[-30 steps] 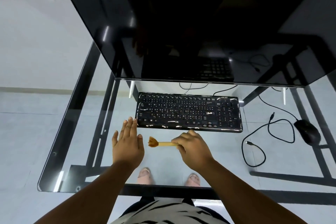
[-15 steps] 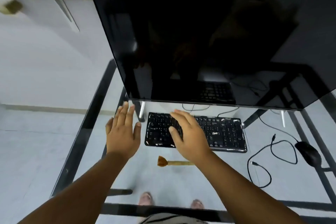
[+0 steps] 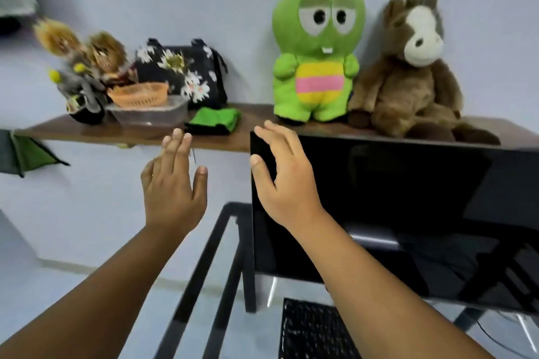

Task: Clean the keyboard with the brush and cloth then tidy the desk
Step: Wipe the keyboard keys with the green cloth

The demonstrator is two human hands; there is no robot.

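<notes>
- The cloth (image 3: 214, 120), a folded green piece with a dark underside, lies flat on the wooden shelf (image 3: 87, 129), between a clear plastic tub (image 3: 151, 114) on its left and a green plush toy (image 3: 316, 49) on its right.
- The keyboard (image 3: 312, 329) shows only at its left end, low in the near part of the view, on the glass desk (image 3: 204, 271) under the dark monitor (image 3: 408, 213).
- The brush is out of view.
- The left hand (image 3: 175, 186) is raised below the shelf edge, fingers straight and close together, thumb out to the right; it has hold of nothing, and its fingertips lie just below and left of the cloth.
- The right hand (image 3: 281, 178) is raised in front of the monitor's top left corner, fingers spread and only slightly bent, thumb out to the left; it grasps nothing. Whether it touches the screen I cannot tell.
- The two hands are side by side and apart, both palms facing away.
- An orange basket (image 3: 140, 94) sits in the clear tub.
- Behind the tub stands a black bag with white flowers (image 3: 186, 73).
- At the shelf's left end is a blurred cluster of fuzzy brown and grey toys (image 3: 78, 67).
- A brown plush horse (image 3: 414, 67) sits to the right of the green toy, touching it, against the pale wall.
</notes>
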